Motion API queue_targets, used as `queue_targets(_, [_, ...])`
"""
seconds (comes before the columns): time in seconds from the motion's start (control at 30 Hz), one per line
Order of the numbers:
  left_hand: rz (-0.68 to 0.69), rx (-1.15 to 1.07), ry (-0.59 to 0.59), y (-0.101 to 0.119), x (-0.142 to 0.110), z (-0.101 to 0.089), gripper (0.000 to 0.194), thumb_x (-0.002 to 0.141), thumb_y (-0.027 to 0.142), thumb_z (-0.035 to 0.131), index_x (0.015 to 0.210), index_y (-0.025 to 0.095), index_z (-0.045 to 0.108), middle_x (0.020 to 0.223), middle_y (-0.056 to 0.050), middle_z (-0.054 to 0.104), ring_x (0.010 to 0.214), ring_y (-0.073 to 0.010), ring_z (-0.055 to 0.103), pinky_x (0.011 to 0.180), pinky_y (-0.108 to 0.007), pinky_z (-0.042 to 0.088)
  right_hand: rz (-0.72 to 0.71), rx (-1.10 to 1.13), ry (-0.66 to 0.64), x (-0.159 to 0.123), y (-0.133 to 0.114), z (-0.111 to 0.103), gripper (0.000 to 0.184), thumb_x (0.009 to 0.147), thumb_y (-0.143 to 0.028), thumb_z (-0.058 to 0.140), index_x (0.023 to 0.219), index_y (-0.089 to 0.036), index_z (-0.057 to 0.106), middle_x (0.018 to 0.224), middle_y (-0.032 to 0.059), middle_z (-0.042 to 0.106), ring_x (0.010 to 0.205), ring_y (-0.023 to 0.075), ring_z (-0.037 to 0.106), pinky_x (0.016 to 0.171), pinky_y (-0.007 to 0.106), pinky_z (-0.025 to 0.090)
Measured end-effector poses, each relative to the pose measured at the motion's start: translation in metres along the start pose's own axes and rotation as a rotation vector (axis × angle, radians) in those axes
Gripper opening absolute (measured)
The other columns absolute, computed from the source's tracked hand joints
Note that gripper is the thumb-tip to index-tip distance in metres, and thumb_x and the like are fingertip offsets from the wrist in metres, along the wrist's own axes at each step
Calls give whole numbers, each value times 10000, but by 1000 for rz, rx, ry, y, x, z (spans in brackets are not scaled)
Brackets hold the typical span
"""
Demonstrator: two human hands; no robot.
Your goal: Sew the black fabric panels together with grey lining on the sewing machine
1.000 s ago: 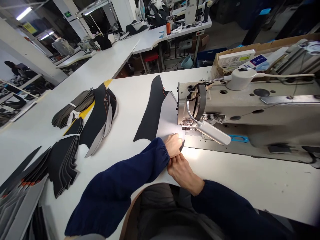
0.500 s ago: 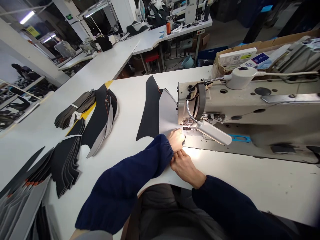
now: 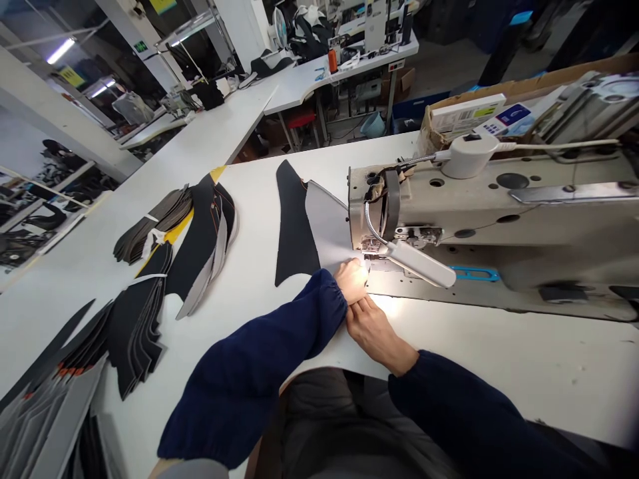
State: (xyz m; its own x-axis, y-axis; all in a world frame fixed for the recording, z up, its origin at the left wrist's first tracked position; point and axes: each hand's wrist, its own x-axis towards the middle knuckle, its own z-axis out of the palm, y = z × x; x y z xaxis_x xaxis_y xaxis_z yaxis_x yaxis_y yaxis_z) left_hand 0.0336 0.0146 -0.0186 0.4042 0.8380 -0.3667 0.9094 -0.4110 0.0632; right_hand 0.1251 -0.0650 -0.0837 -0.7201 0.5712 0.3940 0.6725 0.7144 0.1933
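A fabric panel with a black part (image 3: 295, 229) and a grey part (image 3: 329, 223) lies flat on the white table, running under the head of a sewing machine (image 3: 479, 216). At the panel's near end, beside the lit needle area, my left hand (image 3: 352, 281) is closed on the fabric with bent fingers. Just below it, my right hand (image 3: 375, 332) is closed too, its fingertips tucked against the left hand. What those fingertips pinch is hidden. A white lamp (image 3: 422, 263) on a bendy neck shines on both hands.
To the left lie stacks of cut pieces: brown-grey (image 3: 150, 223), black with grey (image 3: 197, 246), tied black (image 3: 140, 326) and grey (image 3: 54, 412). Behind the machine stands a cardboard box (image 3: 429, 126) with packages. A blue plastic piece (image 3: 474, 273) rests on the machine bed.
The panel has turned slightly, its far end swinging left. Both hands keep nearly the same place by the needle, and the view has shifted a little.
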Motion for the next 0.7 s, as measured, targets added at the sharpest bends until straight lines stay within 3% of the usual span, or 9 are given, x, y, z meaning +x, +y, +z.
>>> queue_targets(0.23, [9,-34,133,-7,-22,11,315,827,205,488,1131,160,560,1102,-113,528,1019,-245,537,829,-318,484,35,24,24,-12,-5,8,330,766,-35,533,1067,61,629,1078,284,645,1082,341,589,968,494,431])
queue_targets(0.37, [10,-29,80,-13,-38,13,245,835,185,460,1047,164,582,1015,-89,550,905,-205,561,810,-295,481,46,41,65,-16,-9,17,351,802,-47,504,1106,94,606,1152,317,609,1125,348,572,990,509,419])
queue_targets(0.53, [46,-33,69,-3,-30,10,190,842,161,460,954,150,613,995,-116,573,922,-222,557,849,-306,461,64,3,39,-10,-1,22,354,768,-51,517,1066,94,641,1093,308,637,1079,372,588,994,523,423])
queue_targets(0.7, [42,-85,97,1,-28,18,218,847,170,465,1017,145,599,1080,-132,545,1028,-243,510,909,-323,435,108,35,24,-10,9,20,322,799,-65,497,1047,34,675,1101,268,649,1100,364,577,989,502,440])
